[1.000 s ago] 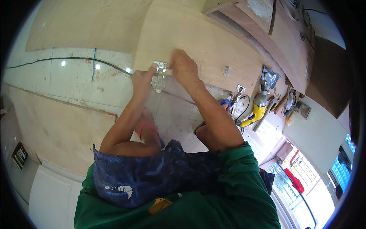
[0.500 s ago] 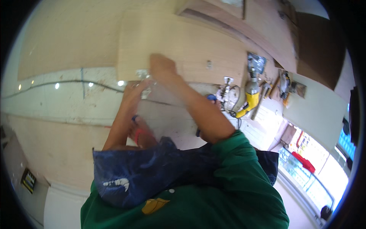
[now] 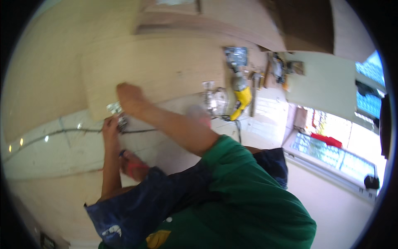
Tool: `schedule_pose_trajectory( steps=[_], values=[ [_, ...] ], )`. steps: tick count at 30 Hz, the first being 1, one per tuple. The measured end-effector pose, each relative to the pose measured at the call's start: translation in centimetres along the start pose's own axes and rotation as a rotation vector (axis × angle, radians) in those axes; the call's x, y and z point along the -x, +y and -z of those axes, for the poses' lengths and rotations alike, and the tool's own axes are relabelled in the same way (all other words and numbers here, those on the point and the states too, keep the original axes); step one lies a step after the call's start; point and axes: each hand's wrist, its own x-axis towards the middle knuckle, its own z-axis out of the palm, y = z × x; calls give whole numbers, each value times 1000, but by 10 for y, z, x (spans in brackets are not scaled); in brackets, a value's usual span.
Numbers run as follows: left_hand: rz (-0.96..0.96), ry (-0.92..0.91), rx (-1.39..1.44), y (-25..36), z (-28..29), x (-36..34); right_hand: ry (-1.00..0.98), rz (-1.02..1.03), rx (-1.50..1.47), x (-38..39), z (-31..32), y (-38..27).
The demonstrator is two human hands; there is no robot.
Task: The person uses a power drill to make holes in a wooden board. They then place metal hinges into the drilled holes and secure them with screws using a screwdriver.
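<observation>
A pale wooden board (image 3: 153, 68) lies flat in front of me, with a metal cabinet hinge (image 3: 114, 108) at its near left edge. My left hand (image 3: 110, 128) is at the hinge from the near side, its fingers closed on the hinge's arm. Just above, over the board, my right hand (image 3: 131, 98) is curled into a grip beside the hinge. Whatever its fingers hold is hidden. A second hinge (image 3: 210, 98) sits at the board's right end, next to a round, pale, shiny object (image 3: 221, 100).
Right of the board lies a yellow and grey power drill (image 3: 241, 95), beside a hammer (image 3: 254, 91) and a silvery plastic packet (image 3: 237, 56). A dark cable (image 3: 85, 130) crosses the floor. My foot in a red-strapped sandal (image 3: 134, 166) is near my left forearm. Wooden panels (image 3: 178, 23) stand beyond.
My view has swung, so the board, drill and hands appear farther left. Both hands stay at the same hinge, and the right one is less blurred now.
</observation>
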Motion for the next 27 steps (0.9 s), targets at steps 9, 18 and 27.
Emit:
schedule_pose_trajectory(
  steps=[9,18,27],
  values=[
    [-36,172,10,1,-21,-22,-37,13,-44,-3,-1,-1],
    [39,124,20,12,-17,-28,-32,298,179,78,34,57],
    [160,4,92,12,-27,-30,-61,-261,299,267,181,233]
  ],
)
